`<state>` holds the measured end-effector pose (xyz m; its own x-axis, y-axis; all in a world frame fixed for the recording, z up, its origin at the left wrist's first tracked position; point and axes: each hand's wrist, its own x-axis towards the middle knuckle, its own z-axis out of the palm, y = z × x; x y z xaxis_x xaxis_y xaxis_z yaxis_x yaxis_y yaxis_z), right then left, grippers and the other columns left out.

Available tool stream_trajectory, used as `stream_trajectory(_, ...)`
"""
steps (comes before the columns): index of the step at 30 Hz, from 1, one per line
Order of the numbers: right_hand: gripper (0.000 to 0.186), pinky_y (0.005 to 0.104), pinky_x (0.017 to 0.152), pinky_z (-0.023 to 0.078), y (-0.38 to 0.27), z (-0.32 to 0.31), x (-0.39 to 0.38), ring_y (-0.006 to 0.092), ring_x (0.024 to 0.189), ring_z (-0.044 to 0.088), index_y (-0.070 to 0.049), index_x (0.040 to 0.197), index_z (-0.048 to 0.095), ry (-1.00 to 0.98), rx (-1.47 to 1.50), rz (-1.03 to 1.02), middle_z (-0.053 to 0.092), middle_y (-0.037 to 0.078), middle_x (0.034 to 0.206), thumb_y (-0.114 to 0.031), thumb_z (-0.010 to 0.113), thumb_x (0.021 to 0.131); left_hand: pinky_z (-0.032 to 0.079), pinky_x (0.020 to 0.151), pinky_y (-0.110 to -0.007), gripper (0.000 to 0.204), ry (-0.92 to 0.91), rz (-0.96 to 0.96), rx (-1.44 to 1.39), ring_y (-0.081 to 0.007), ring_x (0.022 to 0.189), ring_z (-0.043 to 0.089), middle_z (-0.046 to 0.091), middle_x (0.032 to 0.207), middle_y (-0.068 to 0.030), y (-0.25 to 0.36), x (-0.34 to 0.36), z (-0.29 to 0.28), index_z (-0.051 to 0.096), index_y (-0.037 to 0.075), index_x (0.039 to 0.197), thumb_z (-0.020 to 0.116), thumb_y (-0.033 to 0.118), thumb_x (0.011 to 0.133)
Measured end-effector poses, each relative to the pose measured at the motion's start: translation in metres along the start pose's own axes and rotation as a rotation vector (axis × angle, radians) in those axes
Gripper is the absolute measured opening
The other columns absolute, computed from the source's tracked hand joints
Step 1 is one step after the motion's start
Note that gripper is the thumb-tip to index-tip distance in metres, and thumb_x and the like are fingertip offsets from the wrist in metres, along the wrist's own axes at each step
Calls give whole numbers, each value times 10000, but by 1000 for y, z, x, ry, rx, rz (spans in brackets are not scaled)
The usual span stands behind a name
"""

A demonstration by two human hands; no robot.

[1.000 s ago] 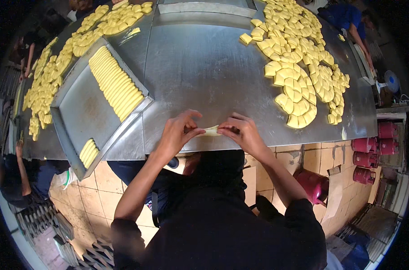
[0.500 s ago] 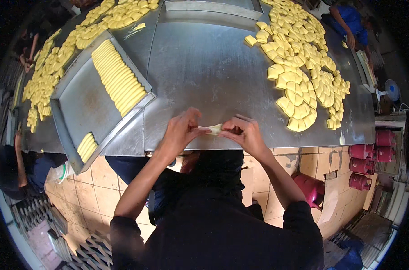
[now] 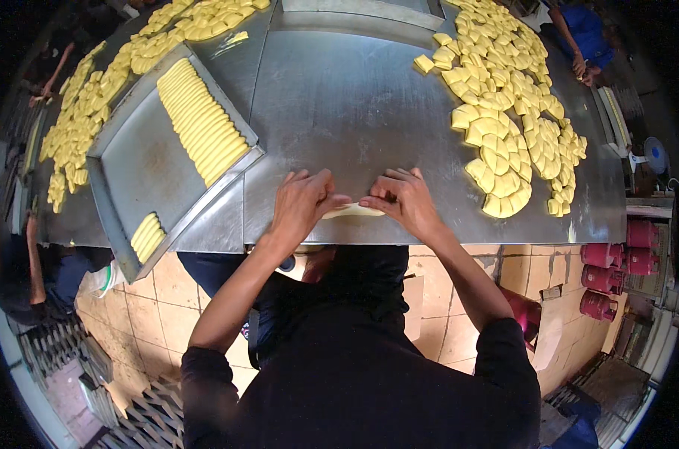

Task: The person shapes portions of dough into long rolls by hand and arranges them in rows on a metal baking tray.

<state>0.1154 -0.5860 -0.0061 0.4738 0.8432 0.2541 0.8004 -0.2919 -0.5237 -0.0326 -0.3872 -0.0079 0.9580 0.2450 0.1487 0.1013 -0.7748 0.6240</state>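
Observation:
A small pale strip of dough (image 3: 354, 212) lies on the metal table close to its front edge. My left hand (image 3: 302, 202) is at the strip's left end, fingers curled and the thumb pressed to its upper edge. My right hand (image 3: 405, 200) mirrors this at the right end, fingers bent and the thumb tip on the dough. To the left, a metal tray (image 3: 130, 150) holds a long row of rolled dough sticks (image 3: 203, 123), with several more sticks (image 3: 147, 238) in its near corner.
Many cut yellow dough pieces (image 3: 496, 142) spread over the right of the metal table (image 3: 332, 105); more dough pieces (image 3: 93, 105) lie at the far left. Another metal tray (image 3: 362, 16) stands at the back. Co-workers' hands (image 3: 581, 67) show at the sides. Red gas cylinders (image 3: 603, 254) stand on the right.
The dough, earlier stretched between my raised fingers, now lies lower and flatter on the table. My hands have moved slightly apart, with both thumbs on its upper edge.

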Motion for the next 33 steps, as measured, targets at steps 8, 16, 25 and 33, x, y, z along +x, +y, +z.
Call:
stream_trajectory(8,406,399,778,347,-21,-4,10,239,714,615,-136,727,669,-89,-231,112,610,15,672,-505,807,827,412,789,-420,466,-52,-39,100,-284,747,614,623,649,-52,8,6,-11,586,89,855,825,488,812)
stream_trajectory(16,447,396,784,348,-7,4,10,228,688,617,-127,716,639,-132,28,82,636,15,677,-525,816,817,382,742,-394,498,30,64,-32,-281,692,603,598,639,-41,-6,6,-11,587,99,819,830,532,780)
stream_trajectory(25,471,389,770,344,-5,4,18,232,628,594,-115,694,631,-127,-116,104,616,21,630,-531,807,827,414,732,-409,482,7,95,213,-291,688,615,601,649,-53,-11,9,-11,583,91,770,836,502,782)
stream_trajectory(33,433,372,742,360,-8,-9,11,220,638,585,-116,723,635,-126,-97,130,609,11,648,-490,832,817,452,713,-427,381,21,69,10,-298,710,575,576,651,-85,-16,1,-22,608,51,763,850,340,820)
